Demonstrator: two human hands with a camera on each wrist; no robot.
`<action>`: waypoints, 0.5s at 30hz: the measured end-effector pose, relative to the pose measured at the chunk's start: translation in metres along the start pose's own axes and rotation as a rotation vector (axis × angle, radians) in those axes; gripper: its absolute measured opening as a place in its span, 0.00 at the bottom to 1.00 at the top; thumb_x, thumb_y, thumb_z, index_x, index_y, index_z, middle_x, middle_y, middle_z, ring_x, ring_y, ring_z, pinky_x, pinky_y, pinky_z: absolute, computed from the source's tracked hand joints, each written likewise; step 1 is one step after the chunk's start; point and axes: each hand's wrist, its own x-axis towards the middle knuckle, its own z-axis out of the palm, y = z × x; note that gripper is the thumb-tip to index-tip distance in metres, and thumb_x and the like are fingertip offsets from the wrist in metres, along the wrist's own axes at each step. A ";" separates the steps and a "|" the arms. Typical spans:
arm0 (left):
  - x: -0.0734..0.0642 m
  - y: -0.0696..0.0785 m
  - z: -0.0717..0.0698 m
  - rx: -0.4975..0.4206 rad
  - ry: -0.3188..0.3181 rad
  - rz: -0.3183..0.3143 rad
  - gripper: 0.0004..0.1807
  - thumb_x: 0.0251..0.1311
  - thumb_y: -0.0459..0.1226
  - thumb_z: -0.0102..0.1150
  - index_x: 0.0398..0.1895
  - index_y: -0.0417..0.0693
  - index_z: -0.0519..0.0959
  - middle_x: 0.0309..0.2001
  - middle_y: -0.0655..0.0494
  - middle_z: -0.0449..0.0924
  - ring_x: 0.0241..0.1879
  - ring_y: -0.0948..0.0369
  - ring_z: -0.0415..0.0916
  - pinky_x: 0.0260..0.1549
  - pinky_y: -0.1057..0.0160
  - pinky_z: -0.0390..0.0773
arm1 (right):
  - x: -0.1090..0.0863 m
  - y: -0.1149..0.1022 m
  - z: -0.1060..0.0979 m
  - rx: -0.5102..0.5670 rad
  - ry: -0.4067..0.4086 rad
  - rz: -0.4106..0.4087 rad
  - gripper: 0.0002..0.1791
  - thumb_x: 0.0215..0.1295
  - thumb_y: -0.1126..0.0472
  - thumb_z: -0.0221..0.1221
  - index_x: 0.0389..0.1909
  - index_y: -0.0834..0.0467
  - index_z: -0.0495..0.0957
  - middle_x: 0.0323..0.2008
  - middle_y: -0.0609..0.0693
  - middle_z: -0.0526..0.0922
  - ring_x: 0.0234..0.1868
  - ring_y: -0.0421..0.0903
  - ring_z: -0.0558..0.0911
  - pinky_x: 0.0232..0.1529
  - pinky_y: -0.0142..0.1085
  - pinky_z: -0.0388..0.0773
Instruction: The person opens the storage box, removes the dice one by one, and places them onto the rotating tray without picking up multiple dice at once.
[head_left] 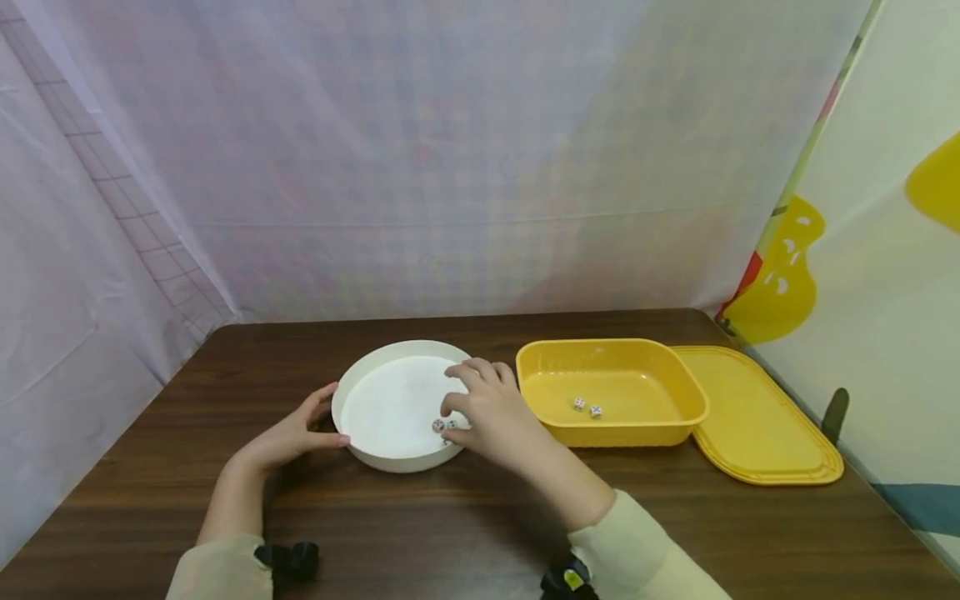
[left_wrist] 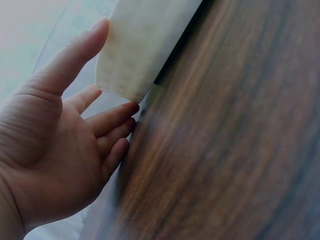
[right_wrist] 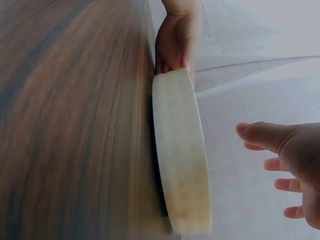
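Observation:
A round white tray (head_left: 397,400) with a low wall lies on the table. At its left side my left hand (head_left: 292,433) rests its thumb and fingertips against the outer wall, fingers spread, as the left wrist view also shows. My right hand (head_left: 498,417) hovers over the tray's right part, its thumb and fingers apart with nothing visible between them. Below its thumb and index finger, white dice (head_left: 438,425) with dark pips sit in the tray, partly hidden by the hand. Two more dice (head_left: 596,412) lie inside a yellow plastic box (head_left: 622,436) right of the tray.
A flat yellow lid (head_left: 765,425) lies right of the box, one edge tucked behind or under it. The dark wooden table (head_left: 420,533) ends at a pale curtain (head_left: 420,167) at the back, with a printed cloth (head_left: 885,333) along the right.

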 end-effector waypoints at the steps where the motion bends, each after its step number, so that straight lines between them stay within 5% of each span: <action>1: 0.000 0.000 0.000 0.001 -0.001 -0.001 0.55 0.55 0.40 0.68 0.76 0.45 0.38 0.71 0.28 0.42 0.70 0.38 0.40 0.61 0.33 0.44 | -0.001 0.001 -0.001 0.002 0.004 0.001 0.10 0.51 0.47 0.71 0.31 0.47 0.84 0.57 0.53 0.74 0.60 0.54 0.66 0.56 0.52 0.60; 15: -0.001 0.001 0.000 -0.022 -0.011 -0.004 0.56 0.55 0.39 0.68 0.76 0.46 0.36 0.71 0.29 0.41 0.70 0.37 0.39 0.60 0.32 0.44 | -0.016 0.018 -0.012 0.001 0.043 0.008 0.10 0.49 0.52 0.73 0.30 0.49 0.84 0.55 0.54 0.76 0.59 0.55 0.68 0.56 0.57 0.60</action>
